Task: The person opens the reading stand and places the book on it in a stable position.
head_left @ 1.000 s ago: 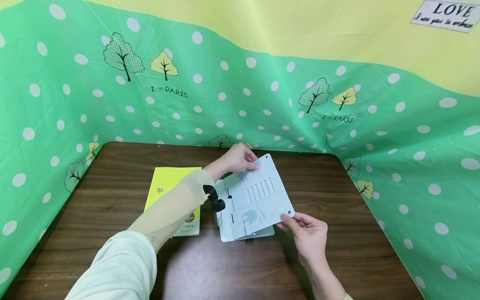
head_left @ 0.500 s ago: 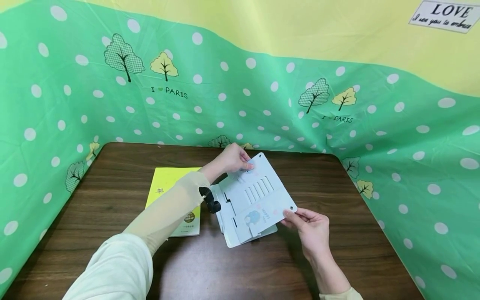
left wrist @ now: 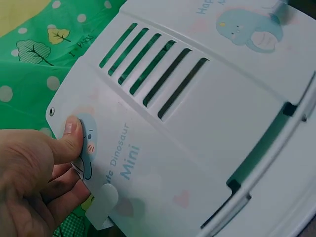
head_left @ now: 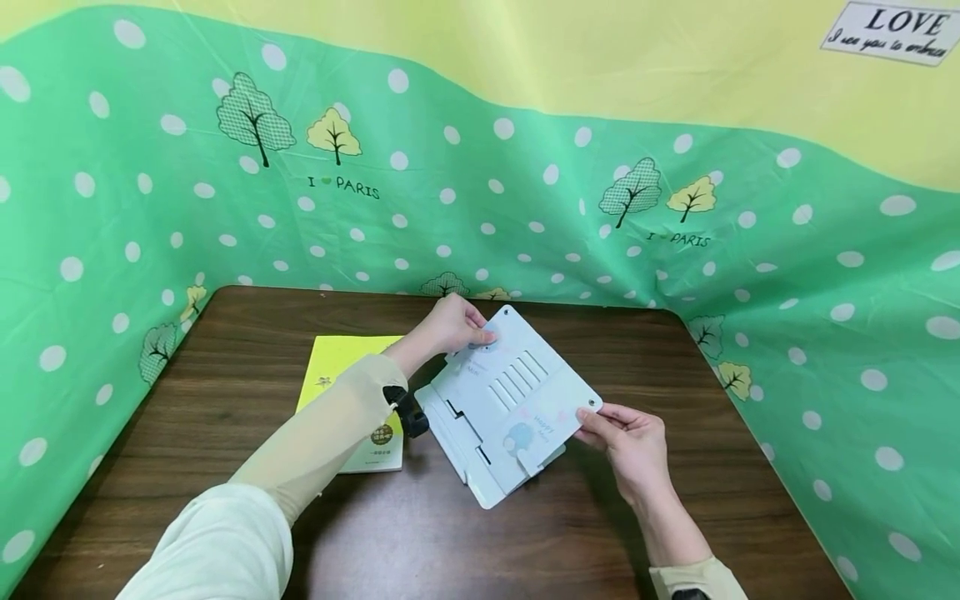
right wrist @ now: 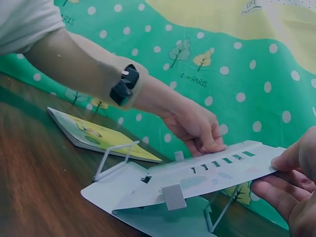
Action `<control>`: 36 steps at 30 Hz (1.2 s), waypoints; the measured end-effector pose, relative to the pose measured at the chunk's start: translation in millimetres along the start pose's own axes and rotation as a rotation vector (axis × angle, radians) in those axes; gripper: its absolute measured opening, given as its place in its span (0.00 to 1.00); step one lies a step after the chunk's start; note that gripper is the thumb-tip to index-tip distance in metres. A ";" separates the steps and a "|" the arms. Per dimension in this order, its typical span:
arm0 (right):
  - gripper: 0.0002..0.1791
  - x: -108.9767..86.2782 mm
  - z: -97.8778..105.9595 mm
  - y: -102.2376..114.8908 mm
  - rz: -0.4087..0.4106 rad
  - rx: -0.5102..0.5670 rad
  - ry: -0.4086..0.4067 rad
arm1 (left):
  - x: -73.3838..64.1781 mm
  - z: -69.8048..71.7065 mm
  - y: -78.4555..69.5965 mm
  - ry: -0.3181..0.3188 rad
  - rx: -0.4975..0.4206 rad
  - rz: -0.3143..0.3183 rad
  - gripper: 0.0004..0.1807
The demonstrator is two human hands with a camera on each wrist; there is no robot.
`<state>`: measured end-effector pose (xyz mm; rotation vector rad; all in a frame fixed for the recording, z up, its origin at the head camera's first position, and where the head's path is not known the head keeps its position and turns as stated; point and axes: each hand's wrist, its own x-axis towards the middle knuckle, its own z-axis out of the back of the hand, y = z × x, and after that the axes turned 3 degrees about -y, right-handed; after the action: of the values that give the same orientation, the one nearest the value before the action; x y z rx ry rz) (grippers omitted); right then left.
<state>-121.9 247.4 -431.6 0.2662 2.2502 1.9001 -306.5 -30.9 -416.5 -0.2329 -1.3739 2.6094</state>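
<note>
You've got one left hand and one right hand, so two hands total, one stand, one book
Oh, and one worktop. Your stand shows six slots, two corner holes and two clips. From the head view you can count five checked trees and five yellow trees on the cloth, plus two PARIS slogans and just one LOVE label lol.
</note>
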 end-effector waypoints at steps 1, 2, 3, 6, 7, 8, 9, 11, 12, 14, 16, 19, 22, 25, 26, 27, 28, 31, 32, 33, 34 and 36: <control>0.04 1.3 0.9 0.1 -0.001 0.003 0.003 | -0.6 0.2 0.9 0.000 0.000 0.001 0.14; 0.04 2.7 1.7 0.2 -0.001 0.002 0.005 | -1.1 0.5 1.8 0.001 0.000 0.003 0.14; 0.04 4.0 2.3 0.5 -0.001 0.002 0.007 | -1.7 0.8 2.9 -0.001 -0.003 0.007 0.14; 0.06 7.4 3.8 1.9 -0.006 -0.006 0.014 | -3.8 2.3 4.6 -0.003 -0.007 0.020 0.15; 0.07 8.6 4.2 2.4 -0.007 -0.010 0.016 | -4.3 2.9 5.0 -0.003 -0.005 0.024 0.15; 0.07 9.6 4.6 3.1 -0.009 -0.015 0.020 | -5.0 3.5 5.2 -0.004 -0.005 0.027 0.15; 0.07 10.6 4.9 3.6 -0.011 -0.018 0.024 | -5.5 4.1 5.4 -0.005 -0.003 0.028 0.16; 0.08 12.8 5.2 4.8 -0.014 -0.026 0.028 | -6.0 5.2 6.0 -0.009 0.001 0.027 0.16; 0.07 13.6 5.3 5.4 -0.016 -0.029 0.031 | -5.9 5.8 6.3 -0.009 0.003 0.026 0.16; 0.07 15.1 5.4 6.5 -0.019 -0.032 0.038 | -6.1 6.7 6.6 -0.009 0.000 0.027 0.15; 0.07 16.8 5.2 7.1 -0.022 -0.031 0.041 | -6.3 7.4 7.1 -0.008 -0.003 0.027 0.15; 0.06 19.4 5.0 7.5 -0.024 -0.029 0.042 | -7.5 8.5 7.6 -0.009 -0.006 0.033 0.15; 0.05 22.3 4.8 7.5 -0.022 -0.036 0.039 | -9.0 9.4 8.3 -0.015 -0.002 0.035 0.16; 0.06 24.7 5.1 7.5 -0.023 -0.047 0.039 | -10.6 10.0 9.3 -0.017 0.002 0.037 0.15; 0.06 25.4 5.2 7.4 -0.024 -0.049 0.042 | -11.3 10.2 9.6 -0.016 0.002 0.038 0.16; 0.06 26.2 5.4 7.2 -0.026 -0.052 0.044 | -11.8 10.3 10.0 -0.016 0.002 0.038 0.16; 0.06 27.1 5.6 7.1 -0.027 -0.054 0.044 | -12.4 10.4 10.5 -0.017 0.003 0.039 0.16; 0.06 29.6 6.1 6.5 -0.029 -0.062 0.048 | -14.0 10.4 11.9 -0.018 0.008 0.039 0.16; 0.07 30.5 6.3 6.2 -0.030 -0.063 0.049 | -14.5 10.2 12.3 -0.019 0.008 0.037 0.16; 0.07 31.3 6.6 6.0 -0.031 -0.066 0.048 | -15.1 10.1 12.8 -0.020 0.010 0.036 0.16; 0.07 32.2 6.8 5.8 -0.029 -0.069 0.047 | -15.6 10.0 13.3 -0.021 0.011 0.035 0.16; 0.08 34.0 7.5 5.2 -0.029 -0.073 0.046 | -16.6 9.6 14.2 -0.022 0.009 0.033 0.16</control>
<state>-152.7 264.0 -428.6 0.1803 2.1952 1.9884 -293.8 -50.3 -422.0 -0.2283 -1.3769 2.6521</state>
